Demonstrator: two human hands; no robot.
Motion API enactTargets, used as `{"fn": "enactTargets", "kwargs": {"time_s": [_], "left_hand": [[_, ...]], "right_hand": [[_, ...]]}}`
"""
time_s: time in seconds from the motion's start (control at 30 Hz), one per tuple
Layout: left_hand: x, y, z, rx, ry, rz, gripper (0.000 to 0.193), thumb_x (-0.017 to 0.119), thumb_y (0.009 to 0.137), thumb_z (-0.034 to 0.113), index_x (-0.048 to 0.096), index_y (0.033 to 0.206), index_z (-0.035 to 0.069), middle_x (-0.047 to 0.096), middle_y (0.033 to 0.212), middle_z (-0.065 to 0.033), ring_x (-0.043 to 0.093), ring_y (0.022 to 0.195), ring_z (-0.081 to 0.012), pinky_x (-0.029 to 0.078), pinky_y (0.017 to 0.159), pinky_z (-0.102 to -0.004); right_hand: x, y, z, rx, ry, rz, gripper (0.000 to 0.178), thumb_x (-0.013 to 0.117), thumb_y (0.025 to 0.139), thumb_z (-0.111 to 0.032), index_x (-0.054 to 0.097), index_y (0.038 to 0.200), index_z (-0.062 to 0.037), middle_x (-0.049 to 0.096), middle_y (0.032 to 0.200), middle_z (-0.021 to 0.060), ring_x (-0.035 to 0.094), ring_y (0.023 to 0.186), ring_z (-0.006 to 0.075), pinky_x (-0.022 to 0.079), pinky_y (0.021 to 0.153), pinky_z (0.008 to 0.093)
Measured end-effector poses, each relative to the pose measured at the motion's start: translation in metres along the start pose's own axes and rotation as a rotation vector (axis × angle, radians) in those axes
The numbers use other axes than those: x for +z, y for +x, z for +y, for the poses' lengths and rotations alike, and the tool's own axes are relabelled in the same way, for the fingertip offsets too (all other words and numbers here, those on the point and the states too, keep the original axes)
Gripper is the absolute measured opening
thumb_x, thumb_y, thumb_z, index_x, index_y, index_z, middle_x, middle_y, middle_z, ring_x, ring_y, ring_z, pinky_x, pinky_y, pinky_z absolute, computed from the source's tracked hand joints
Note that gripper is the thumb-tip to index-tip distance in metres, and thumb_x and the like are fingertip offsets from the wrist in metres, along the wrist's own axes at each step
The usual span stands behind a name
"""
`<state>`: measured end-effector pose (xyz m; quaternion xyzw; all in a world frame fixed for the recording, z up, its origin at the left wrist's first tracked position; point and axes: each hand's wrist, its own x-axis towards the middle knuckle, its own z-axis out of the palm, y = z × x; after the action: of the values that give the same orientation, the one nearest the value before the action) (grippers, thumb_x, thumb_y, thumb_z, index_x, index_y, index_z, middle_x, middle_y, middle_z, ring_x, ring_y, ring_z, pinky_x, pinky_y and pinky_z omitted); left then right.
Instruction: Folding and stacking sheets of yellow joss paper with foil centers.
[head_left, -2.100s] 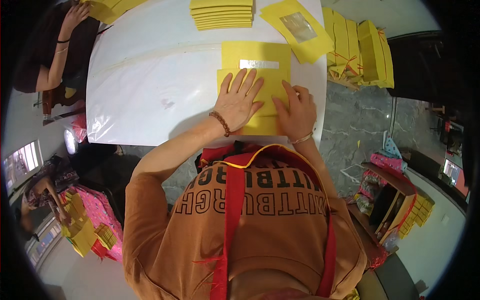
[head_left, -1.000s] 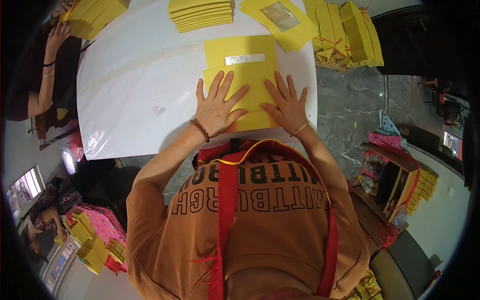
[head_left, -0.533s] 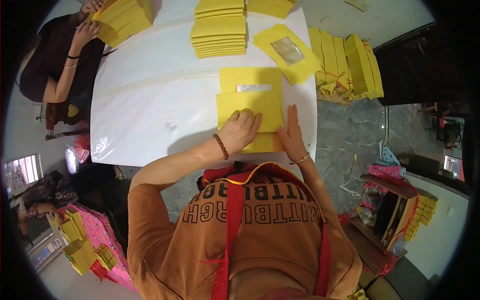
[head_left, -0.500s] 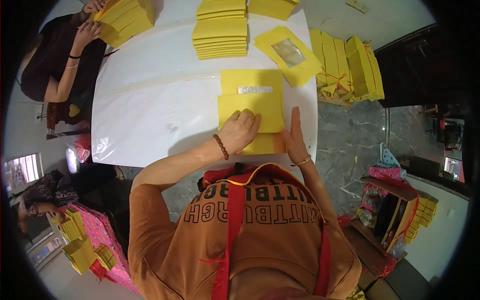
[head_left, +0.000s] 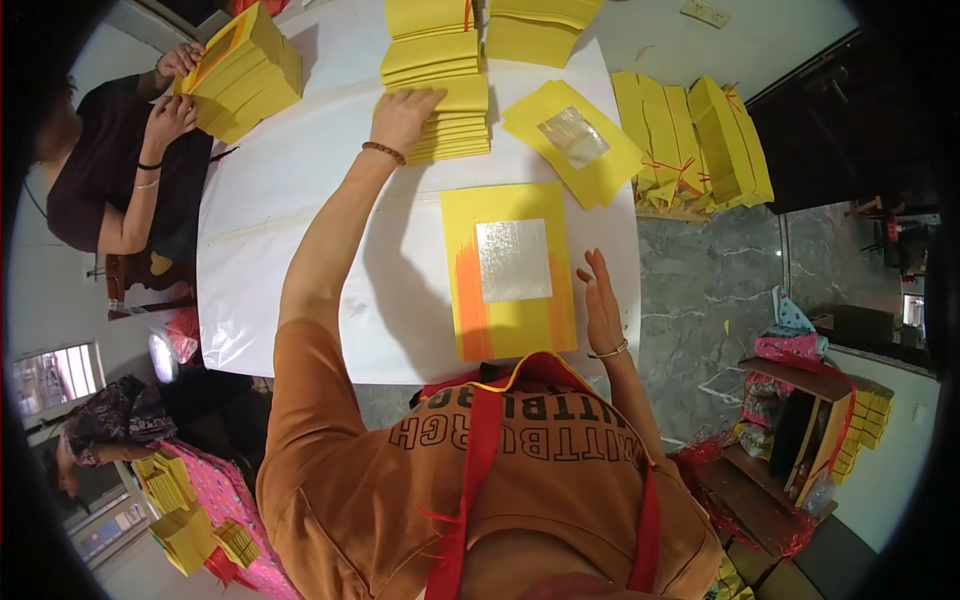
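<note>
Lying flat: a yellow rectangular paper sheet (head_left: 517,335) on the white, glossy-covered bench (head_left: 275,290)

The sheet is lying close to the bench's near edge, right of the middle, with its silver square foil panel (head_left: 514,261) facing up. Its long axis is running near to far, the far end leaning slightly left. Orange bands (head_left: 470,305) are marking its left and right sides toward the near end; which end is counting as its top is not showing.

It is looking light and thin, probably stiff enough for lying flat but creasing easily, and the foil is likely being more slippery than the yellow surface. A side edge or a far corner is offering the best hold, clear of the foil.

The right hand (head_left: 603,318) is standing on edge just beside the sheet's right side, fingers extended, holding nothing. The left hand (head_left: 400,122) is curling its fingers over the left side of a yellow stack of folded paper pieces (head_left: 464,95) on the far side; whether it is pinching one, I cannot tell. Right of that stack, overlapping yellow sheets (head_left: 603,180) are lying aslant, far ends pointing left.
</note>
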<state>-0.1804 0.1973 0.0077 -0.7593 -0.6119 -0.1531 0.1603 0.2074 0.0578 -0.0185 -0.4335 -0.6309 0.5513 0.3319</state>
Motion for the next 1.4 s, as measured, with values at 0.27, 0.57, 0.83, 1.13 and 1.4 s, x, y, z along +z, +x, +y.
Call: {"fn": "enactTargets", "kwargs": {"time_s": [0.27, 0.57, 0.83, 1.13, 1.4], "left_hand": [[0.016, 0.010, 0.001, -0.015, -0.063, -0.167, 0.036, 0.053, 0.085, 0.017, 0.051, 0.120, 0.018, 0.061, 0.108, -0.0054, 0.057, 0.094, -0.0252, 0.045, 0.076, -0.0385], [0.027, -0.007, 0.000, -0.045, -0.173, -0.258, 0.051, 0.048, 0.088, 0.041, 0.038, 0.133, 0.018, 0.043, 0.132, -0.0129, 0.041, 0.118, -0.0288, 0.033, 0.097, -0.0433], [0.026, -0.003, -0.004, 0.008, -0.114, -0.193, 0.048, 0.053, 0.085, 0.041, 0.048, 0.124, 0.013, 0.052, 0.118, -0.0087, 0.045, 0.111, -0.0252, 0.036, 0.090, -0.0404], [0.017, 0.003, 0.000, 0.067, -0.085, -0.247, 0.050, 0.055, 0.084, 0.041, 0.048, 0.124, 0.013, 0.055, 0.115, -0.0104, 0.049, 0.105, -0.0278, 0.040, 0.085, -0.0394], [0.012, 0.002, 0.009, 0.057, -0.003, -0.207, 0.061, 0.061, 0.077, 0.047, 0.044, 0.128, 0.017, 0.053, 0.118, -0.0063, 0.048, 0.105, -0.0257, 0.038, 0.084, -0.0399]], "right_hand": [[0.002, -0.007, 0.015, 0.123, 0.026, 0.047, 0.049, 0.035, 0.095, -0.024, 0.029, 0.136, 0.0025, 0.041, 0.133, 0.0216, 0.046, 0.119, 0.0298, 0.032, 0.100, 0.0346], [0.011, -0.007, 0.024, 0.087, -0.063, 0.033, 0.048, 0.034, 0.095, -0.026, 0.034, 0.132, 0.0049, 0.048, 0.126, 0.0225, 0.047, 0.118, 0.0296, 0.035, 0.099, 0.0330], [0.016, -0.009, 0.029, 0.095, 0.008, 0.090, 0.049, 0.034, 0.096, -0.030, 0.038, 0.129, 0.0055, 0.053, 0.120, 0.0216, 0.051, 0.112, 0.0292, 0.037, 0.096, 0.0331], [0.015, -0.010, 0.041, 0.079, -0.035, 0.131, 0.043, 0.037, 0.095, -0.030, 0.048, 0.122, 0.0025, 0.058, 0.112, 0.0202, 0.057, 0.104, 0.0295, 0.041, 0.090, 0.0329], [0.016, -0.008, 0.039, 0.064, -0.044, 0.150, 0.041, 0.038, 0.095, -0.028, 0.051, 0.118, 0.0020, 0.060, 0.107, 0.0195, 0.059, 0.100, 0.0293, 0.043, 0.087, 0.0333]]}}
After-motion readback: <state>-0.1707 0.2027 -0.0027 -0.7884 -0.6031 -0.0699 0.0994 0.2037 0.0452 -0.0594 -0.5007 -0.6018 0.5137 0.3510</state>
